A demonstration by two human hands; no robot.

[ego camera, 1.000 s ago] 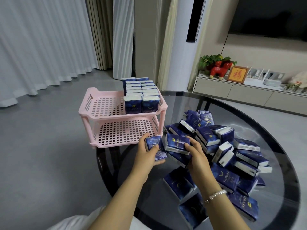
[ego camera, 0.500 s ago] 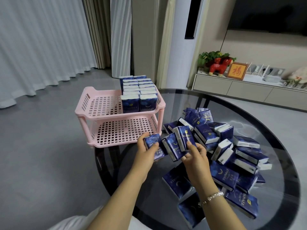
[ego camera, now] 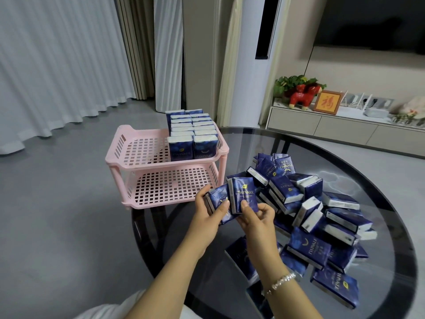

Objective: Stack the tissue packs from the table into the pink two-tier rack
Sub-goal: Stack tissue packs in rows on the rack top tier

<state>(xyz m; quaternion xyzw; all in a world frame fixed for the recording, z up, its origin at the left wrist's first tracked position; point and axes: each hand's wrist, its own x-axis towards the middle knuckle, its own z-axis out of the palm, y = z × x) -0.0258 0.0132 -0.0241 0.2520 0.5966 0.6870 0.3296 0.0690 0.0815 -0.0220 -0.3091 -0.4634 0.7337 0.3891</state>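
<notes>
While both hands pinch packs, left grip (ego camera: 208,214) on one (ego camera: 218,201), right grip (ego camera: 257,215) on another (ego camera: 243,194), at the rack's (ego camera: 128,155) 5 o'clock, slick wrap could slip. Pile (ego camera: 317,215) at 3 o'clock on the counter (ego camera: 395,226) may slide; upper-tier rows (ego camera: 192,132) could topple if bumped.

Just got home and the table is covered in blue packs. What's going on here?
A person is filling the pink rack with tissue packs. The left hand grips one pack, and the right hand holds another pack upright beside it, just in front of the rack. Two rows of packs already stand on the right side of the top tier; the bottom tier looks bare. A big pile waits on the glass table.
</notes>
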